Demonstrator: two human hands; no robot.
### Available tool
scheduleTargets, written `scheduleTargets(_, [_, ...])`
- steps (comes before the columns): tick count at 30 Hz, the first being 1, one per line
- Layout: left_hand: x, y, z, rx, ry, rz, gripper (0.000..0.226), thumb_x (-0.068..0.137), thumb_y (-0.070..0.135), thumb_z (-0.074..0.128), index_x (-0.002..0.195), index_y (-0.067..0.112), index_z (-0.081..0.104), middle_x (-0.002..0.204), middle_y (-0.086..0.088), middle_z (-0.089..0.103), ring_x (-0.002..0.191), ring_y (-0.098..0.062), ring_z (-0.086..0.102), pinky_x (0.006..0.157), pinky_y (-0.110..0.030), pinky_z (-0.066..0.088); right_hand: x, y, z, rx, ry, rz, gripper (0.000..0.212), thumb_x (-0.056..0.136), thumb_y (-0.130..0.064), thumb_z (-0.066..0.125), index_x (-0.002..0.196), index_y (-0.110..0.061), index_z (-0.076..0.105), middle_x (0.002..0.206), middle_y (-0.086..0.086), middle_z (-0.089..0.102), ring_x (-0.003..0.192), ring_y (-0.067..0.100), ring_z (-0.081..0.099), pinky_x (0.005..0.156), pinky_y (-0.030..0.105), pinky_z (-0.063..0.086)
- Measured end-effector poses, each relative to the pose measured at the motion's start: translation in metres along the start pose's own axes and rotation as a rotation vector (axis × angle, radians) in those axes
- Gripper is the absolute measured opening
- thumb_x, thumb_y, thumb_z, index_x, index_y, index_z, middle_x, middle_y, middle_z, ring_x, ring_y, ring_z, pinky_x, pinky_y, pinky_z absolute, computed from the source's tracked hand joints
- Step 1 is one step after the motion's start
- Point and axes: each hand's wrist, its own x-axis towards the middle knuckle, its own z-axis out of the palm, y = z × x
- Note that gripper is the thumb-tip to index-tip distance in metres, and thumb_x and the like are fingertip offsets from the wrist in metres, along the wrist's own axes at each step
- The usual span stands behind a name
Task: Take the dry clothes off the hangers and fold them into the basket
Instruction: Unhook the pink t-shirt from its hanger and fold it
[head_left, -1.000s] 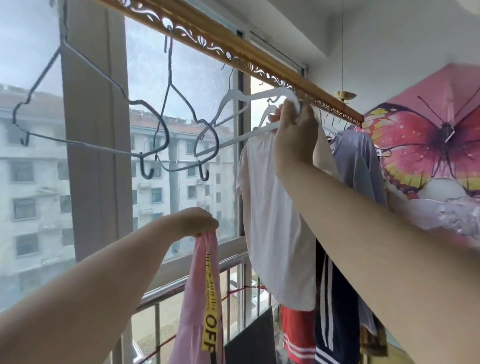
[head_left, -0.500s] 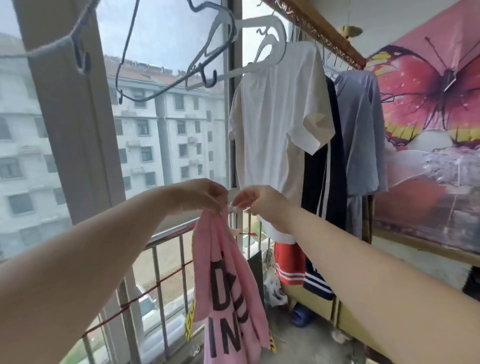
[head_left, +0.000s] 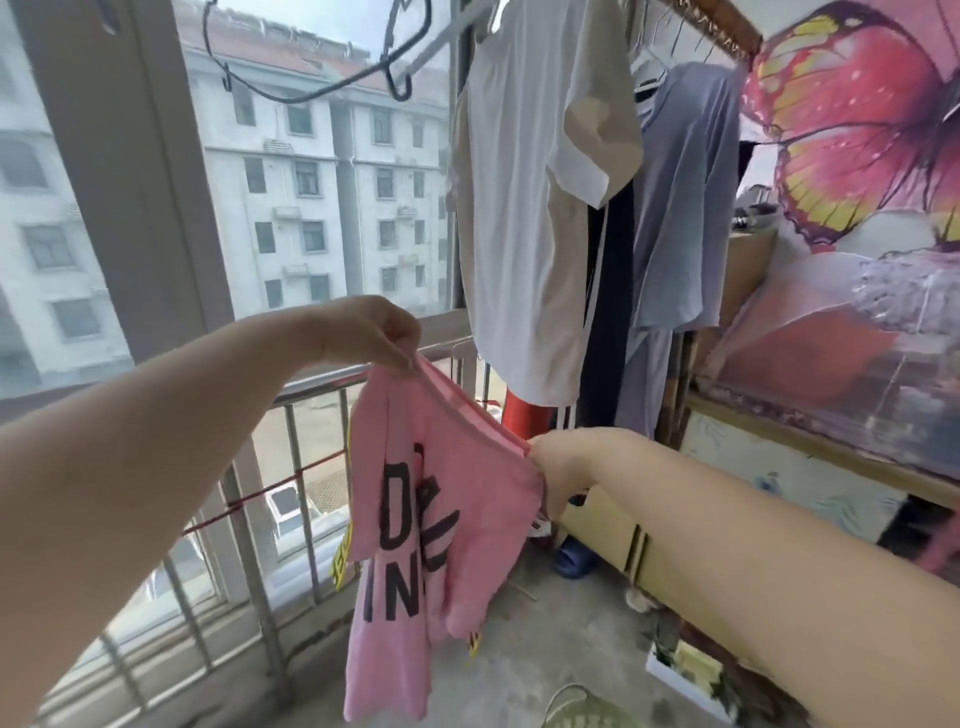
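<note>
Off its hanger, the pink shirt (head_left: 431, 514) is pinched at its top edge by left hand (head_left: 371, 332) and right hand (head_left: 563, 470), spread for folding; next comes doubling it over.

Bare forearms (head_left: 156, 441), left hand (head_left: 366, 332), right hand (head_left: 566, 467).

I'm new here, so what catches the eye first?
The pink shirt with black letters, in the middle, is stretched between the left hand and the right hand, which pinch its top edge. Behind it a white shirt hangs by the window, and a big pink butterfly picture fills the upper right.
</note>
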Motion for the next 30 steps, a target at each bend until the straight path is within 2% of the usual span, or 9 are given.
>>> scheduleTargets(4, [0.000, -0.002, 0.032, 0.312, -0.011, -0.065, 0.023, 0.081, 0.031, 0.070, 0.067, 0.023, 0.054, 0.071, 0.002, 0.057, 0.070, -0.017, 0.051, 0.065, -0.029, 0.039, -0.016, 0.030, 0.006, 0.175, 0.230, -0.035, 0.016, 0.089, -0.021, 0.062, 0.073, -0.016, 0.059, 0.074, -0.003, 0.053, 0.063, 0.011, 0.049, 0.053, 0.020, 0.036])
scheduleTargets(8, [0.000, 0.000, 0.064, 0.290, 0.034, -0.033, 0.030, 0.079, 0.024, 0.074, 0.063, 0.023, 0.048, 0.085, 0.000, 0.055, 0.081, -0.019, 0.052, 0.074, -0.032, 0.046, -0.037, 0.053, 0.017, 0.490, 0.351, -0.057, 0.020, 0.081, -0.017, 0.070, 0.066, -0.013, 0.059, 0.063, -0.007, 0.050, 0.053, 0.004, 0.045, 0.045, 0.014, 0.035])
scheduleTargets(12, [0.000, 0.006, 0.089, 0.224, 0.130, -0.040, 0.017, 0.079, 0.020, 0.075, 0.077, 0.013, 0.059, 0.088, 0.003, 0.054, 0.079, -0.016, 0.049, 0.070, -0.027, 0.041, -0.051, 0.076, 0.034, 0.793, 0.506, -0.081, 0.010, 0.080, -0.002, 0.065, 0.081, -0.012, 0.061, 0.070, -0.003, 0.054, 0.059, 0.008, 0.048, 0.043, 0.008, 0.036])
scheduleTargets(16, [0.001, 0.006, 0.106, 0.195, 0.129, -0.053, 0.031, 0.080, 0.019, 0.071, 0.066, 0.028, 0.045, 0.068, 0.008, 0.048, 0.070, -0.016, 0.046, 0.062, -0.029, 0.036, -0.054, 0.102, 0.049, 0.966, 0.637, -0.038, 0.044, 0.083, -0.001, 0.064, 0.117, -0.029, 0.058, 0.075, 0.001, 0.059, 0.066, 0.013, 0.051, 0.057, 0.022, 0.042])
scheduleTargets(19, [0.004, 0.012, 0.118, 0.147, 0.167, -0.074, 0.022, 0.082, 0.018, 0.070, 0.074, 0.023, 0.050, 0.074, 0.005, 0.052, 0.074, -0.017, 0.049, 0.064, -0.028, 0.037, -0.051, 0.115, 0.059, 0.995, 0.685, 0.100, 0.025, 0.084, -0.006, 0.067, 0.100, -0.024, 0.065, 0.085, 0.004, 0.066, 0.071, 0.020, 0.058, 0.055, 0.028, 0.046])
scheduleTargets(22, [0.011, 0.018, 0.127, 0.142, 0.202, -0.137, 0.012, 0.085, 0.017, 0.067, 0.090, 0.020, 0.057, 0.090, 0.000, 0.059, 0.084, -0.022, 0.055, 0.069, -0.030, 0.040, -0.051, 0.117, 0.064, 0.953, 0.604, 0.198, 0.015, 0.084, -0.006, 0.070, 0.079, -0.020, 0.068, 0.083, 0.005, 0.066, 0.075, 0.021, 0.059, 0.059, 0.026, 0.046])
scheduleTargets(25, [0.016, 0.020, 0.134, 0.167, 0.150, -0.174, 0.020, 0.089, 0.019, 0.060, 0.079, 0.033, 0.051, 0.091, -0.006, 0.061, 0.079, -0.023, 0.056, 0.064, -0.030, 0.042, -0.051, 0.117, 0.066, 1.051, 0.493, 0.164, 0.013, 0.084, -0.002, 0.068, 0.082, -0.014, 0.065, 0.089, 0.007, 0.065, 0.088, 0.024, 0.060, 0.073, 0.031, 0.049])
scheduleTargets(27, [0.018, 0.017, 0.137, 0.179, 0.131, -0.194, 0.030, 0.090, 0.017, 0.058, 0.072, 0.038, 0.046, 0.087, -0.006, 0.061, 0.073, -0.021, 0.052, 0.057, -0.027, 0.038, -0.054, 0.117, 0.064, 1.048, 0.454, 0.151, 0.010, 0.083, -0.003, 0.069, 0.082, -0.012, 0.064, 0.084, 0.005, 0.063, 0.083, 0.022, 0.058, 0.069, 0.028, 0.047])
scheduleTargets(30, [0.021, 0.012, 0.141, 0.044, 0.162, -0.205, 0.038, 0.087, 0.007, 0.057, 0.071, 0.040, 0.050, 0.089, -0.006, 0.060, 0.077, -0.023, 0.053, 0.063, -0.030, 0.044, -0.060, 0.114, 0.057, 1.048, 0.418, 0.141, 0.013, 0.078, -0.013, 0.078, 0.076, -0.015, 0.065, 0.073, 0.000, 0.061, 0.067, 0.015, 0.057, 0.054, 0.020, 0.044])
